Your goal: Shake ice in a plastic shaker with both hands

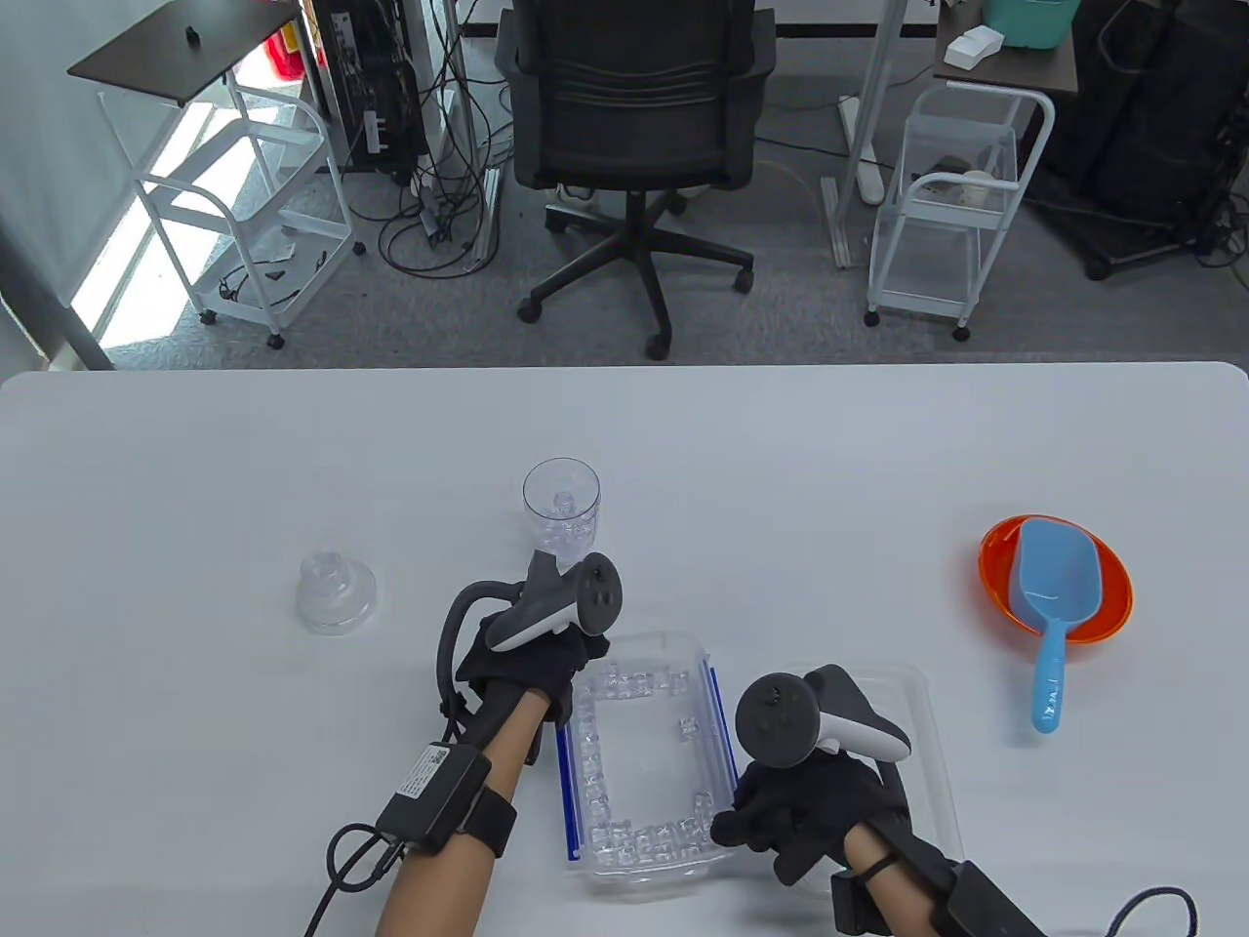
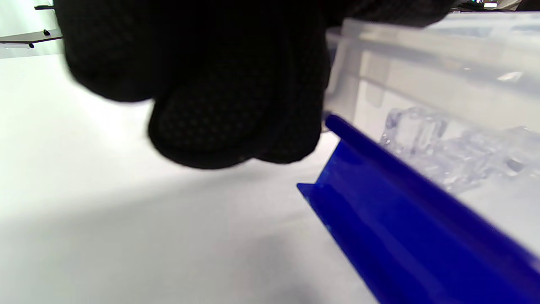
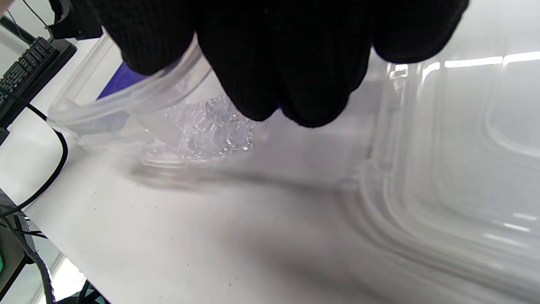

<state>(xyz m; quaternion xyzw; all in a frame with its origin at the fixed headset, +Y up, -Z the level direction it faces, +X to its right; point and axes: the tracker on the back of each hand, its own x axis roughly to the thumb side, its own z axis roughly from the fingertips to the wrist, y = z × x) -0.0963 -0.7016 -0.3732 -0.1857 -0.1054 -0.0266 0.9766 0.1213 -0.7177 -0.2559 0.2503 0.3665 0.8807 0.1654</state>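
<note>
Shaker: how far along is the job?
Done: some ice sits in the open shaker cup. In hand: left hand and right hand hold the ice box at opposite corners. Left: fit the shaker lid, which lies apart on the table, then shake.

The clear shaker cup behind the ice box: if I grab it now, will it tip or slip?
The shaker cup stands tall and narrow with little ice inside, so it is probably light and easy to tip. Its smooth clear plastic wall may be slippery; hold it low.
</note>
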